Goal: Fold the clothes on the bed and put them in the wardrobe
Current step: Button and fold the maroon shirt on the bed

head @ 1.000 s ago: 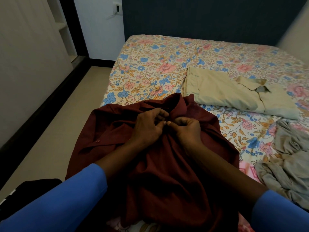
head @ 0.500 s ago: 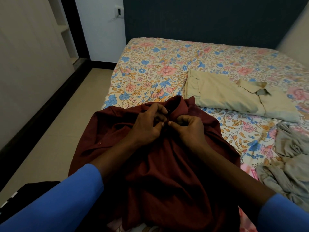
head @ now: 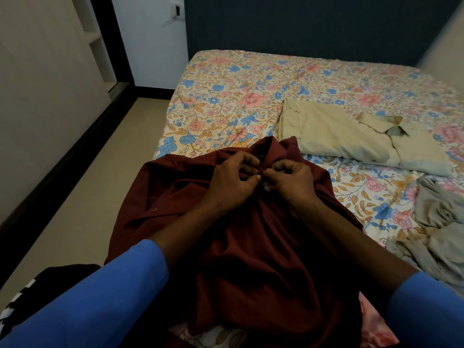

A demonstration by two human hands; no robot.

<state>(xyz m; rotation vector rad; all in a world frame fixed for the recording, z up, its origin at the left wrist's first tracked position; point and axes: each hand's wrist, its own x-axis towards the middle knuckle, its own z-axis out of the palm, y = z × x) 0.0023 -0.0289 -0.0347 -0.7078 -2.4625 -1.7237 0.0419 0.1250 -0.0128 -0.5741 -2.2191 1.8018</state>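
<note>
Hands pinching maroon shirt near its collar, on the bed's near corner.

Both of mine meet at the shirt's front: my left hand (head: pixel 232 182) and my right hand (head: pixel 291 180) each pinch the maroon shirt (head: pixel 251 247) fabric, fingers curled, thumbs almost touching. It lies rumpled on the floral bed (head: pixel 226 96). A folded beige shirt (head: pixel 351 136) lies beyond it, and a crumpled grey garment (head: pixel 439 227) lies at my right.
</note>
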